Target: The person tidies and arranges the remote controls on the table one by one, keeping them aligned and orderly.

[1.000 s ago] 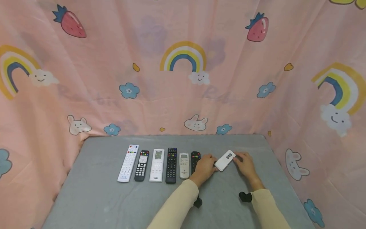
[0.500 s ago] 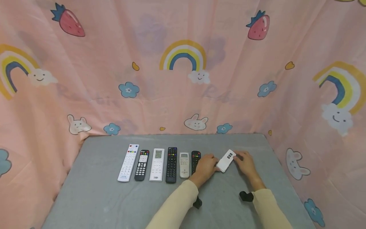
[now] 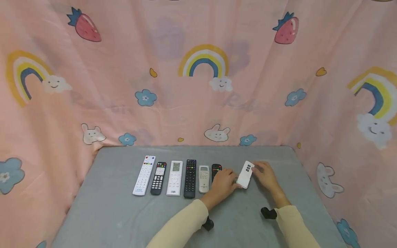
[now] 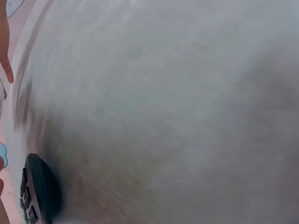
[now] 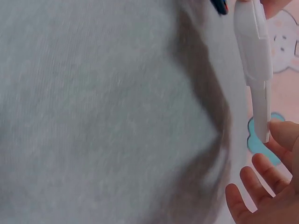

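Note:
A small white remote control with a few dark buttons is held between both hands. My left hand pinches its near lower end, at the right of a row of remotes. At the upper right edge, my right hand holds the other end between thumb and index finger. In the right wrist view the white remote appears edge-on, raised off the grey cloth; the right hand's other fingers stay spread. A black remote lies partly hidden behind the left hand.
Left of the hands lie a long white remote, a small black one, a white remote with a screen, a long black remote and an off-white remote. A pink patterned curtain surrounds the grey table.
The white remote has turned to stand steeper between the hands. The head view has swung slightly left, shifting the scene right. The row of remotes lies as before.

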Available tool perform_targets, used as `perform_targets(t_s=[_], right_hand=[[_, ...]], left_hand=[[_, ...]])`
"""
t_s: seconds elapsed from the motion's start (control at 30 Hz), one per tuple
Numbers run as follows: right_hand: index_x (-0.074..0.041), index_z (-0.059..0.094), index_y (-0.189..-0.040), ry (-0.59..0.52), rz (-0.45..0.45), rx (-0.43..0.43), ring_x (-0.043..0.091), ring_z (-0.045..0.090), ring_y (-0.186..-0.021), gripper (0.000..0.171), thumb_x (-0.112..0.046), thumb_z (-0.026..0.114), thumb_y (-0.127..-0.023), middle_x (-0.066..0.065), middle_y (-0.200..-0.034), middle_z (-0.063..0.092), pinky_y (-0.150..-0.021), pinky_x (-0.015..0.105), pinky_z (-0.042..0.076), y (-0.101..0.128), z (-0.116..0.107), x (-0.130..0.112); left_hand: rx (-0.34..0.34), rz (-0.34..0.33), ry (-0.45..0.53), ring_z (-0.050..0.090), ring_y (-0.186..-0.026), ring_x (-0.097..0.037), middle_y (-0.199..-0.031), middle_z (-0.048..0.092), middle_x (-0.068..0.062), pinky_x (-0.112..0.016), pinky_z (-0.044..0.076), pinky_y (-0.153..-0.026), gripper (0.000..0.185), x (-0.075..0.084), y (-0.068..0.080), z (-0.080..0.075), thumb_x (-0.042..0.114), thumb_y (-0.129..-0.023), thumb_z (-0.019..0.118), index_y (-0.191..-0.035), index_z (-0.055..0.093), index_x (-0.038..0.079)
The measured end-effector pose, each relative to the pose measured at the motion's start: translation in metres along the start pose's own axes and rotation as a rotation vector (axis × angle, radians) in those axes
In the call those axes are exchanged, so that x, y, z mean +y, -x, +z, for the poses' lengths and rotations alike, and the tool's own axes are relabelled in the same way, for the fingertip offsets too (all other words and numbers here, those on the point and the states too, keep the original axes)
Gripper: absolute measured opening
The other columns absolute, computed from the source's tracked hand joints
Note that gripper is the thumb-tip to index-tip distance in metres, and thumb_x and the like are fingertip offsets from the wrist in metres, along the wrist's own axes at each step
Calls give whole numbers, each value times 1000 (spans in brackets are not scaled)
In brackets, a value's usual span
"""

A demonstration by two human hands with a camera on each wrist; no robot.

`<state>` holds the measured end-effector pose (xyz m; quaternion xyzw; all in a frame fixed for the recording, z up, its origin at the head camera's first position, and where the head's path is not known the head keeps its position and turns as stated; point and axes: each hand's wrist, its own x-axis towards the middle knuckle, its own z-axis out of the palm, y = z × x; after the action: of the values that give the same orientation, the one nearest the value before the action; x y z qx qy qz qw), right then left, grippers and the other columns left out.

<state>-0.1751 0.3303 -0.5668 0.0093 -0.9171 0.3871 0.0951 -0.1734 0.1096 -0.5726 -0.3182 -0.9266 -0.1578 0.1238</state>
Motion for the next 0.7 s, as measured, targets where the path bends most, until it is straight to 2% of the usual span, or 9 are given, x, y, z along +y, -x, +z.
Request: perform_targets(t_s=[0.27,0.47,0.7], right_hand=[[6,65,-120,3,-57,-69,47,52,-119,29,-6,61,-94,30,-125,56,-97,62,44,-3,13,-20],[5,65,-120,3,-72,-139,46,52,-118,28,-5,61,-94,29,-124,57,-96,62,42,-4,24,-29],[2,64,-124,24,-61,-193,45,53,-119,30,-5,60,-95,26,-126,57,-100,63,42,-5,36,-40]], left_hand=[[26,-8,44,59,-88,-7,-97,67,9,-24,48,-78,43,-8,25,-9,59,-79,70,-101,72,23],[34,-12,11,52,-84,-6,-94,63,11,-26,47,-83,44,-9,38,-6,65,-78,70,-96,71,25],[73,-4,-75,52,-84,-7,-92,61,11,-27,46,-82,46,-9,45,-5,70,-74,71,-86,67,26]])
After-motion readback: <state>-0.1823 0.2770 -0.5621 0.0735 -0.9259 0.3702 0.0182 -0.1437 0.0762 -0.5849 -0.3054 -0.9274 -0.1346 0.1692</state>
